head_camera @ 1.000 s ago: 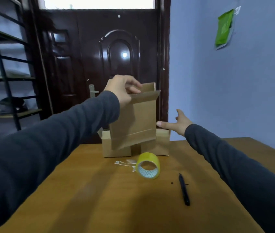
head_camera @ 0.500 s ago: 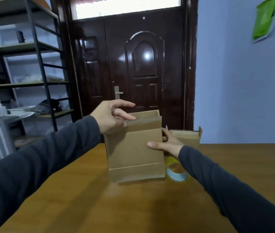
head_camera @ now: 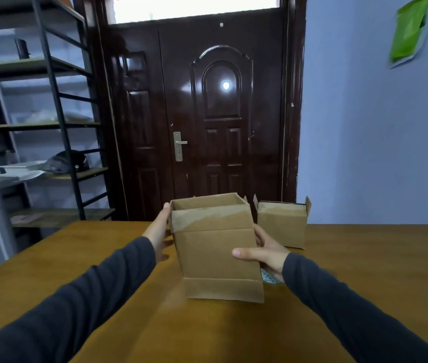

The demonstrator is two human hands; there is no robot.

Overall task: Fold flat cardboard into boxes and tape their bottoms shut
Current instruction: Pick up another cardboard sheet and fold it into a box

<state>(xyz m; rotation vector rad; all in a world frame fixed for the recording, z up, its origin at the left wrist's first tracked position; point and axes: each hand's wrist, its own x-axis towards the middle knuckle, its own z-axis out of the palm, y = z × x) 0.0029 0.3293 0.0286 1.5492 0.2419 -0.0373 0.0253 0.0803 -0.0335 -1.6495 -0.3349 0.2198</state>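
Observation:
A brown cardboard box [head_camera: 215,255] stands on the wooden table [head_camera: 97,297], spread into a square tube with its top flaps up. My left hand [head_camera: 158,233] presses flat with straight fingers against the box's left side. My right hand [head_camera: 265,254] grips the right edge, thumb across the front face and fingers round the side. A sliver of the tape roll [head_camera: 268,277] shows under my right wrist; most of it is hidden.
A second, smaller cardboard box [head_camera: 281,226] stands at the table's far edge to the right, flaps up. A metal shelf unit [head_camera: 58,113] is at the left beyond the table. A dark door and a blue wall lie behind.
The flat cardboard has come down to the table and spread into a square tube. My left hand left the top flap for the left side. My right hand now grips the right edge.

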